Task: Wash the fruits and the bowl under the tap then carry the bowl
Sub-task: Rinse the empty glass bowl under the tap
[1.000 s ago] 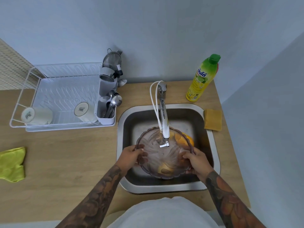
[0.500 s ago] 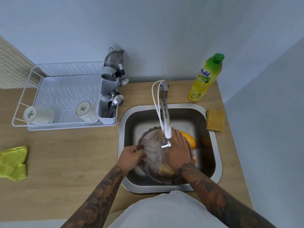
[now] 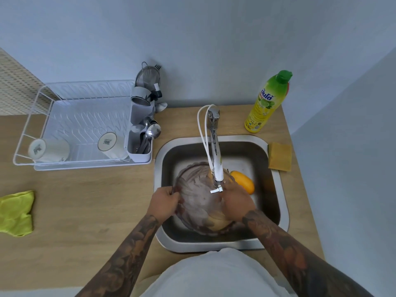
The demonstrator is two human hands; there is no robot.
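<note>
A clear ribbed glass bowl [image 3: 196, 196] is held over the steel sink [image 3: 276, 211], under the tap [image 3: 215, 146]. My left hand [image 3: 164, 203] grips the bowl's left rim. My right hand [image 3: 235, 202] lies inside the bowl on its right side, fingers spread flat against the glass. An orange-yellow fruit [image 3: 243, 181] lies in the sink to the right of the bowl. A pale yellowish fruit [image 3: 216, 221] shows through the bowl's near side; I cannot tell if it is inside or beneath.
A white dish rack [image 3: 38, 125] with two cups and a cutlery holder [image 3: 139, 146] stands left of the sink. A green-yellow dish soap bottle [image 3: 267, 101] stands at the back right, a yellow sponge [image 3: 279, 156] beside the sink, a green cloth [image 3: 16, 213] at far left.
My right hand left the bowl's right rim and moved inside the bowl, then slid slightly nearer. The left hand kept its grip on the left rim.
</note>
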